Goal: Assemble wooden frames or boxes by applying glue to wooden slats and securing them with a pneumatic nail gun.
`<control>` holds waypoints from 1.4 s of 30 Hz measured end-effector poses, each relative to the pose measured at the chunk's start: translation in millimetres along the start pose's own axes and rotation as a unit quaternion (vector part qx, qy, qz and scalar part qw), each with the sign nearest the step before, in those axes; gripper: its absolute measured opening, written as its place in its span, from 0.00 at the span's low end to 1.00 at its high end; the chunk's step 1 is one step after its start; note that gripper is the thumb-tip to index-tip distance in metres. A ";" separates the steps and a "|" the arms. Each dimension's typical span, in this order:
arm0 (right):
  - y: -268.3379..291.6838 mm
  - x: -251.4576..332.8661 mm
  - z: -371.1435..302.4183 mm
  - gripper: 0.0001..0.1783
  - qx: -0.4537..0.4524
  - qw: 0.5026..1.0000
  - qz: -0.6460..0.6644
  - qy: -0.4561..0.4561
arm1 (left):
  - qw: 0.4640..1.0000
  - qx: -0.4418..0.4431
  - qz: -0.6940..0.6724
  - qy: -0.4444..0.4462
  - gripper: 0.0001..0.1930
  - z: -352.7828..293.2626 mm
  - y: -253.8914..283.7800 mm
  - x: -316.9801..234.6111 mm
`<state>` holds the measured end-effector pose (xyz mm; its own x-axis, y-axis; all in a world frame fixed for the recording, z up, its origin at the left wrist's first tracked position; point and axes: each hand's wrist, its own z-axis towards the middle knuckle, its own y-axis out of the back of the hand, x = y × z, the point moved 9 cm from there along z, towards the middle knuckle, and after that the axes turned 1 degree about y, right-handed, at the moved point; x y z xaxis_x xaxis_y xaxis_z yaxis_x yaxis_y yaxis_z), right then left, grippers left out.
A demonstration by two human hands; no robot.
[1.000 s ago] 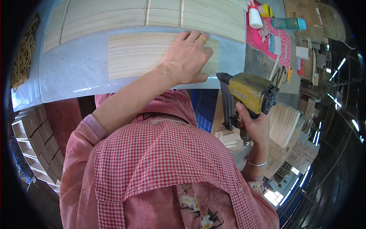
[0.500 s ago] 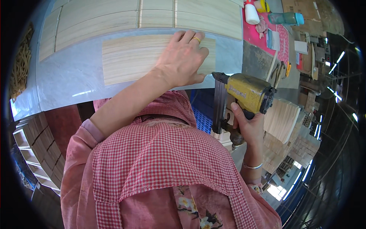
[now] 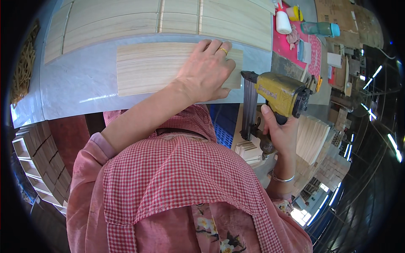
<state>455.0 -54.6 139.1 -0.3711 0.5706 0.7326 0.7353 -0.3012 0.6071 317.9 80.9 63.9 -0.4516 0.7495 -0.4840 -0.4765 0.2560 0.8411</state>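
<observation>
A flat, pale wooden board (image 3: 145, 67) lies on the light grey tabletop. Near its right end, my left hand (image 3: 206, 71) grips it across its width, fingers bent over the far side and thumb by the near edge. A gold ring is on one finger. My right hand (image 3: 278, 130) is wrapped round the handle of a yellow and black nail gun (image 3: 280, 90), held upright past the table's front edge. The gun's dark nose is right beside the board's right end; whether it touches cannot be made out. Some right-hand fingers are hidden behind the handle.
Larger grooved wooden panels (image 3: 114, 21) lie along the table's far side. A white bottle (image 3: 283, 23), a teal bottle (image 3: 318, 28) and a pink cloth are at the far right. Rubber bands (image 3: 25, 63) are heaped at the left. Stacked wooden boards (image 3: 312, 139) stand right; a blue crate (image 3: 223, 135) sits below.
The nail gun in my right hand has moved farther away and slightly right, from the board's near right corner up along its right end. My left hand keeps its grip; the view shifts slightly.
</observation>
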 end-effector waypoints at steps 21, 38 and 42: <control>5.3 9.4 19.7 0.09 0.055 0.998 -0.010 -0.029 | 1.000 0.001 -0.016 -0.007 0.22 0.8 1.1 -0.5; -4.4 37.0 59.3 0.12 0.044 0.997 -0.054 0.030 | 0.999 0.002 -0.035 0.002 0.21 0.8 3.2 0.8; -5.2 36.4 65.1 0.13 0.072 0.995 -0.074 0.013 | 0.999 0.002 -0.036 0.006 0.22 1.1 1.8 2.3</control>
<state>474.6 17.4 142.6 -0.4948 0.5796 0.6475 0.7447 -0.1013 0.6597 316.8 83.7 64.6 -0.4254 0.7213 -0.5466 -0.5056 0.3115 0.8046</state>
